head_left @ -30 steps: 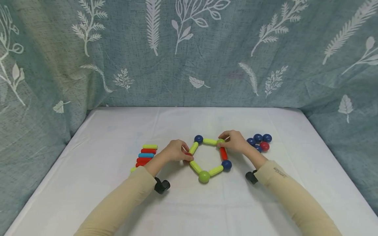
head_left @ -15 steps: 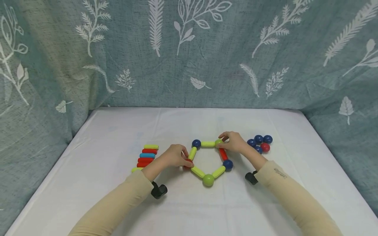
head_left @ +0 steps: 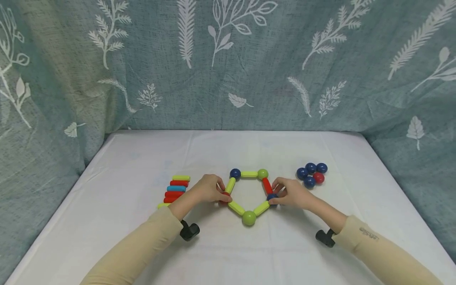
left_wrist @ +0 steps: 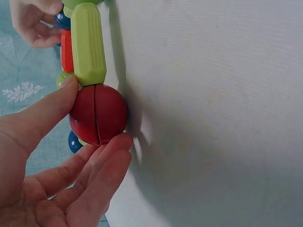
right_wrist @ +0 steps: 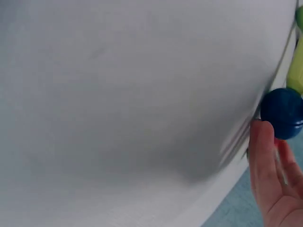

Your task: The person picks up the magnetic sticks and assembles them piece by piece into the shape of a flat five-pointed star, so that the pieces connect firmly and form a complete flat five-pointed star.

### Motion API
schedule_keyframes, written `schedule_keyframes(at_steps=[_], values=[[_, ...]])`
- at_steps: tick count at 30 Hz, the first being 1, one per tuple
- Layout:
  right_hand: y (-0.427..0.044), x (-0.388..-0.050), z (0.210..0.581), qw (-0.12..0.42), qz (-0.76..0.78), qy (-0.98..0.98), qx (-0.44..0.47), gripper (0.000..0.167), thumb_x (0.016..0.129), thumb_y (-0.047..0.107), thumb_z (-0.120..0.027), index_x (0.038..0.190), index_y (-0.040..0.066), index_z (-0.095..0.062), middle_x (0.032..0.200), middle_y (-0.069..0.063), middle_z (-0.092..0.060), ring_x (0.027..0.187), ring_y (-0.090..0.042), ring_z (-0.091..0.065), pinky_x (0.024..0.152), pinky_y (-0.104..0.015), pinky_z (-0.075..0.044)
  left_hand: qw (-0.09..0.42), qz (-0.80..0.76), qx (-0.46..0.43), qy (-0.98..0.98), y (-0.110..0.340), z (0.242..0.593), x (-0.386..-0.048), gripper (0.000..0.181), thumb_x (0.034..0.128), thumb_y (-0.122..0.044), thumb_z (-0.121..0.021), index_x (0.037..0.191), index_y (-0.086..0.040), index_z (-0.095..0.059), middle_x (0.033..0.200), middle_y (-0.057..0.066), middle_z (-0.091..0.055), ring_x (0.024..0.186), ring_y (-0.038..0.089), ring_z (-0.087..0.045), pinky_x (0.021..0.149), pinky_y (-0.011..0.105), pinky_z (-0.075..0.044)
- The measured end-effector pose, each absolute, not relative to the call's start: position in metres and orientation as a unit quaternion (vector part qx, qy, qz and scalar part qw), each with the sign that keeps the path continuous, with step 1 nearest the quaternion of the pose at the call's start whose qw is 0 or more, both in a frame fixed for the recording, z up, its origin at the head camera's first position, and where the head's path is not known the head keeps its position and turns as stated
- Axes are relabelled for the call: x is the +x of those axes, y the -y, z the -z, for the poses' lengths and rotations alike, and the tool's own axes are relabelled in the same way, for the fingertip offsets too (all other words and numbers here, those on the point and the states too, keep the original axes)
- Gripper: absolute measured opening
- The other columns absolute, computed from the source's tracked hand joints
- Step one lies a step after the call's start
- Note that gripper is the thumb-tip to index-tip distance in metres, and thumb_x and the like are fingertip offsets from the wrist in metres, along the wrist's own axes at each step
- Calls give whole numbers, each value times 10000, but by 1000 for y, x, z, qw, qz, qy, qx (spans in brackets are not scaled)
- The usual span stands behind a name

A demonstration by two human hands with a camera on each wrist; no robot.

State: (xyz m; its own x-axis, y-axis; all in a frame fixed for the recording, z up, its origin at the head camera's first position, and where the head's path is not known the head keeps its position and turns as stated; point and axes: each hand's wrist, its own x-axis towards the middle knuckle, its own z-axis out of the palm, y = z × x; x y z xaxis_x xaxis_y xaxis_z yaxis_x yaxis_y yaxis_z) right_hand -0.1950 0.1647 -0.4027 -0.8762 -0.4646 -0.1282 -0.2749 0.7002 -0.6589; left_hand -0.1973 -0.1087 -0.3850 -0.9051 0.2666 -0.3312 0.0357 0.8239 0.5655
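A closed ring of sticks and balls lies mid-table in the head view. My left hand (head_left: 208,189) pinches the red ball (left_wrist: 98,114) at its left corner, thumb on one side and fingertips on the other. My right hand (head_left: 293,194) holds the blue ball (right_wrist: 281,113) at the right corner, fingers against it. Between these balls, two yellow-green sticks (head_left: 236,208) meet at the near green ball (head_left: 249,218). On the far side, a second blue ball (head_left: 235,173) and a green ball (head_left: 263,173) are joined by a yellow-green stick (head_left: 249,174). A red stick (head_left: 267,186) runs along the right.
Left of the ring, loose sticks (head_left: 176,188) in yellow-green, red and blue lie in a row, partly behind the left forearm. Several loose blue balls (head_left: 311,168) and one red ball (head_left: 318,177) cluster at the right. A patterned curtain (head_left: 228,79) hangs behind the white-covered table (head_left: 142,154).
My right hand has left the far green ball and moved nearer to the blue ball at the right corner. My left hand, on the red ball, has shifted slightly nearer; the ring has turned a little.
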Motion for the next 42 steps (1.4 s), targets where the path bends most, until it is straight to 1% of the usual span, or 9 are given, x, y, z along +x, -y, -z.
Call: schedule_keyframes(at_steps=[5,10,15,17,25,29,34,39,42], values=[[-166,-192,404,144,343,-906,-205,254,751,190,-752,900,64,-589,905,-36,-609,763,-154,-602,630,-259,-513,207,-284,91,-932,110,385,-197,343,728,-300,-774,880,-31,-626,723,33,-562,635,147,-511,547,222,-428],[-165,-191,404,143,347,-905,-200,235,749,167,-751,891,64,-595,892,-30,-608,764,-156,-602,634,-256,-513,212,-267,113,-933,124,381,-201,286,793,-282,-717,909,-31,-645,760,27,-593,662,149,-539,595,244,-459],[-165,-190,405,146,358,-900,-199,237,749,164,-751,893,61,-593,899,-35,-604,760,-153,-598,630,-258,-512,131,-196,133,-963,162,368,-213,177,870,-137,-612,973,0,-655,935,116,-629,865,259,-573,757,373,-473],[-165,-189,405,146,360,-900,-199,240,750,171,-751,893,62,-592,905,-37,-603,761,-153,-597,630,-261,-511,109,-172,126,-971,180,365,-219,182,875,-77,-571,1010,19,-647,1011,162,-621,945,301,-559,810,415,-457],[-165,-188,404,138,357,-903,-196,225,754,156,-745,887,65,-588,909,-36,-604,785,-168,-606,642,-262,-513,183,-199,99,-958,224,375,-234,277,872,33,-466,1113,99,-586,1144,257,-553,998,342,-513,877,439,-438],[-164,-187,403,137,356,-903,-196,224,756,162,-745,882,70,-584,908,-32,-601,794,-170,-604,650,-265,-512,177,-203,106,-957,227,378,-235,273,847,87,-451,1073,112,-601,1100,259,-568,940,324,-520,852,427,-455],[-163,-187,403,138,358,-903,-194,229,755,165,-747,878,71,-579,912,-33,-601,802,-175,-605,653,-266,-514,160,-189,107,-963,224,372,-239,204,861,61,-509,1028,106,-618,1016,227,-590,874,293,-525,829,424,-463],[-163,-187,402,139,356,-903,-197,222,756,150,-743,877,66,-578,911,-37,-604,806,-186,-613,654,-266,-516,118,-197,125,-965,208,365,-251,196,853,27,-543,1012,92,-637,1005,218,-604,900,308,-545,823,423,-466],[-163,-188,401,141,355,-903,-199,223,759,153,-741,882,66,-577,917,-41,-606,815,-195,-615,661,-272,-518,115,-216,131,-961,188,363,-260,212,859,-3,-549,1031,85,-634,1019,217,-608,930,315,-554,813,407,-469]])
